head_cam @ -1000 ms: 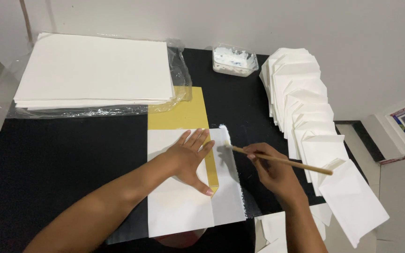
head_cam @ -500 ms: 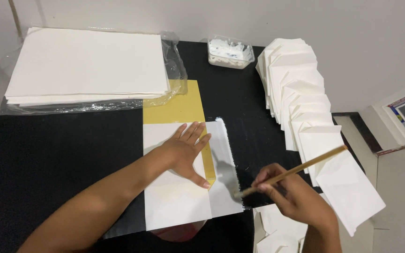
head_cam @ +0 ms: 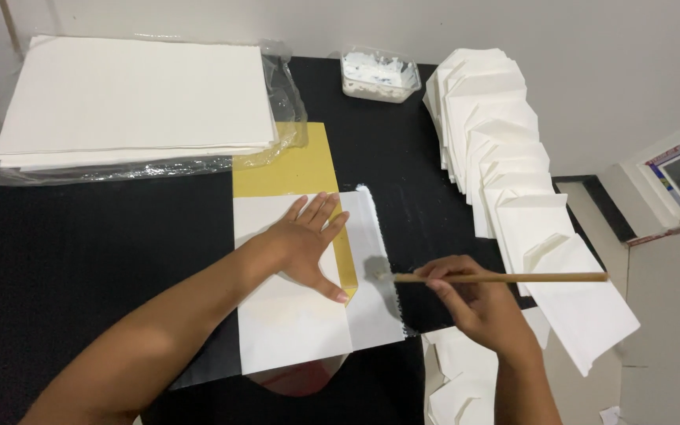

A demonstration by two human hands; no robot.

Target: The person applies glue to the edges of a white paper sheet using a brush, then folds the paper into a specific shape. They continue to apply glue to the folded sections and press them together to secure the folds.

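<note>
My brush (head_cam: 497,277) has swung level, my right hand (head_cam: 474,303) gripping it with bristles on the white flap (head_cam: 371,267), while my left hand (head_cam: 304,244) lies open, pressing the yellow card (head_cam: 293,169) mid-tabletop.

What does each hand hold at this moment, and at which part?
The right hand grips a wooden brush near its bristle end. The left hand holds nothing; it presses flat on the white sheet.

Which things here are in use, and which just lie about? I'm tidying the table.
In use: left hand pressing the white sheet; right hand holding the brush; yellow card.
Lying about: paper stack, folded envelopes, glue tub.
</note>
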